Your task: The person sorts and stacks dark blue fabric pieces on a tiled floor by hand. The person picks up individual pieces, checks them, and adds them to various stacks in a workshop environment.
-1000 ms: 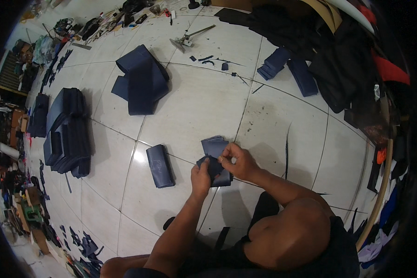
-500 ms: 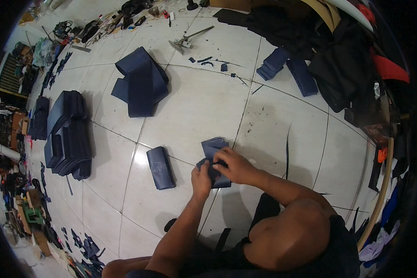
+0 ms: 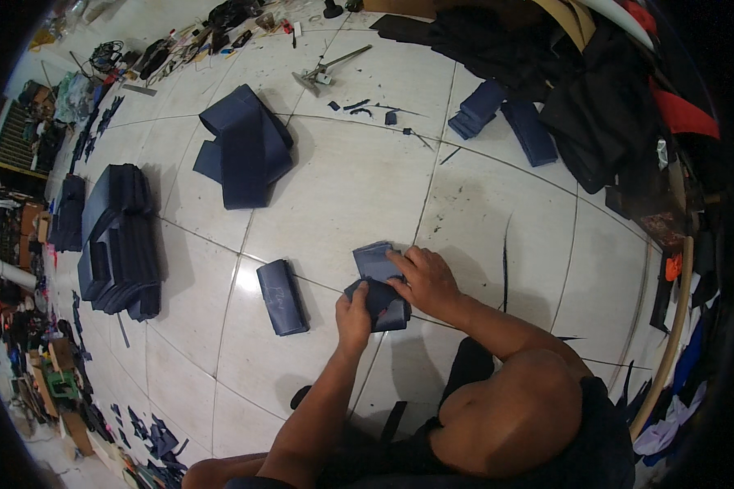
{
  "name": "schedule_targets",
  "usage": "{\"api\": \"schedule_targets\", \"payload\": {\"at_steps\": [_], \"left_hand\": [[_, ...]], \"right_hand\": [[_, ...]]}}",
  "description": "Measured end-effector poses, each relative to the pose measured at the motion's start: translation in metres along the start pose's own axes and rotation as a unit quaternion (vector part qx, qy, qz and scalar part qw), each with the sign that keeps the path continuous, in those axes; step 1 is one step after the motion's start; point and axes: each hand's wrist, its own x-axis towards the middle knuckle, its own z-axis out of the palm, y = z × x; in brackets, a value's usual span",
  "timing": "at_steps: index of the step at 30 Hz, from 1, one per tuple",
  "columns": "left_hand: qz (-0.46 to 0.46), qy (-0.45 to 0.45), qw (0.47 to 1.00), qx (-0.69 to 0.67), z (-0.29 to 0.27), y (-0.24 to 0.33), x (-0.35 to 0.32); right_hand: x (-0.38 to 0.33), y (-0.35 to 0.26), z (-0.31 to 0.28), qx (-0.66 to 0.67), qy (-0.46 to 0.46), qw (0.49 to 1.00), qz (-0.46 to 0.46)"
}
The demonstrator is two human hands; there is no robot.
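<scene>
My left hand (image 3: 352, 318) grips the left edge of a small dark blue piece of sheet material (image 3: 379, 300), its thumb lying on top. From the right, my right hand (image 3: 429, 281) has its thumb at the edge of the same piece, with the fingers bent above. Beneath both hands lies a stack of blue sheet pieces (image 3: 373, 259), partly covered by the held piece. A folded blue bundle (image 3: 282, 297) with pale marks on its upper face rests on the floor, left of my left hand.
Blue strips lie crossed (image 3: 246, 155) farther off. A tall pile of blue pieces (image 3: 121, 244) stands at the left. Two smaller blue stacks (image 3: 476, 107) (image 3: 530, 134) sit beside black cloth (image 3: 603, 114). A metal tool (image 3: 326, 72) and scraps (image 3: 367, 108) lie on the tiles.
My right hand has moved slightly right and its fingers have lifted from over the dark piece, which shows more of its face. My left hand keeps its hold.
</scene>
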Motion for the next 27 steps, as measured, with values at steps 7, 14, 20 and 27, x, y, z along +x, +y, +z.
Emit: {"api": "schedule_targets", "payload": {"at_steps": [7,14,20,27], "left_hand": [[0.009,0.002,1.000,0.022,0.001,-0.003,0.002],[0.024,-0.006,0.999,0.034,0.000,0.002,-0.002],[0.027,-0.006,0.998,0.048,-0.002,0.005,-0.002],[0.015,-0.021,0.999,0.026,0.007,0.011,-0.007]], "right_hand": [[0.002,0.012,0.013,0.093,-0.094,0.990,0.045],[-0.003,-0.022,0.011,0.237,-0.072,0.968,0.042],[-0.012,-0.028,0.014,0.170,-0.043,0.974,-0.147],[-0.014,-0.010,0.001,0.349,-0.107,0.931,-0.012]]}}
